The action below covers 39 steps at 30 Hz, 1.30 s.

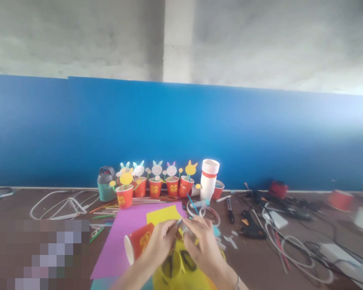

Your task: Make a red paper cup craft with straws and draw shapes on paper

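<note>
Both my hands meet low in the middle of the view, above a purple paper sheet [127, 233]. My left hand [160, 241] is closed around a red paper cup [139, 241] lying on its side, mouth toward the left. My right hand [201, 243] is closed in a pinch on a small pale object that I cannot make out, pressed against the left hand's fingertips. A yellow paper sheet [165, 214] lies just behind the hands. Yellow-handled scissors [181, 262] lie under the wrists.
A row of red cups with paper bunny flowers [157, 181] stands at the blue wall, beside a teal container [105, 185] and a stack of paper cups [208, 179]. A black marker [230, 209], a glue gun [251, 225] and tangled cables [290, 241] lie at the right. White cords [63, 203] lie at the left.
</note>
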Motion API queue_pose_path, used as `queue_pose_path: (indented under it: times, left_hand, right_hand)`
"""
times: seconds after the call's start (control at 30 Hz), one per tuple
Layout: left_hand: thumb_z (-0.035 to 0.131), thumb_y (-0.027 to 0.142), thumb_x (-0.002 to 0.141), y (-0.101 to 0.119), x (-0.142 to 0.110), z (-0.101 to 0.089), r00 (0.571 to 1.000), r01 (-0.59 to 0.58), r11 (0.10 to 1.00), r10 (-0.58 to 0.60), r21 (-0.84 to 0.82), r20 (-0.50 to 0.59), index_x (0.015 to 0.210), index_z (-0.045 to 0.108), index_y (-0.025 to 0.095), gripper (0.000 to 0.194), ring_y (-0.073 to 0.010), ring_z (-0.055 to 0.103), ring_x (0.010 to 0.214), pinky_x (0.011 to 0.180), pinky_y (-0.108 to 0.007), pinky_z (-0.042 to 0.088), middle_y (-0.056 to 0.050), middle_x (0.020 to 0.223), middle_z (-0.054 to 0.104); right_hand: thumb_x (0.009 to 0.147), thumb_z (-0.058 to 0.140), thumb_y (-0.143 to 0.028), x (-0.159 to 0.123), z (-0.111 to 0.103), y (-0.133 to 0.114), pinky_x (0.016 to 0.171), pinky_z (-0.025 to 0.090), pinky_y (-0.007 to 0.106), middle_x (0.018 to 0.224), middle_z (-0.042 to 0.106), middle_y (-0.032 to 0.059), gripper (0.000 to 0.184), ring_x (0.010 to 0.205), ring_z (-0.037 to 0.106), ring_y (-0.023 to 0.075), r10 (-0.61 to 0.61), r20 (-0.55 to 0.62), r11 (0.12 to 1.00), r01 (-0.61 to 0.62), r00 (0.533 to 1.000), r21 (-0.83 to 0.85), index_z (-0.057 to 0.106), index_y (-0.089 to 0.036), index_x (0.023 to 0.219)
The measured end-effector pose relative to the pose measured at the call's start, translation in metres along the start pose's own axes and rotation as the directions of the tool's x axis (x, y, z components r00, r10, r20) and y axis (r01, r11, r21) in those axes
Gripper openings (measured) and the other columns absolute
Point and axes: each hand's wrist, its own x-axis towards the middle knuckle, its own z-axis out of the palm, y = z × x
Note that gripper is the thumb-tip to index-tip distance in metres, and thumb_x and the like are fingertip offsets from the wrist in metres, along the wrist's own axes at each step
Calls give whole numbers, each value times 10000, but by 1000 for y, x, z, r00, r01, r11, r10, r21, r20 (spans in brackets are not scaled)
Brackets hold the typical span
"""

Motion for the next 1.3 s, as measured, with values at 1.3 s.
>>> queue_pose_path:
  times: [1.3]
  left_hand:
    - [596,363,790,9,3,-11,990,-35,999,38,24,-137,782,709,150,241,-210,623,764,686,-277,464,-77,810,699]
  right_hand:
    - [876,510,-246,-2,13,3,784,453,371,796,662,50,243,798,592,214,56,-125,994,-44,991,97,670,-213,1056]
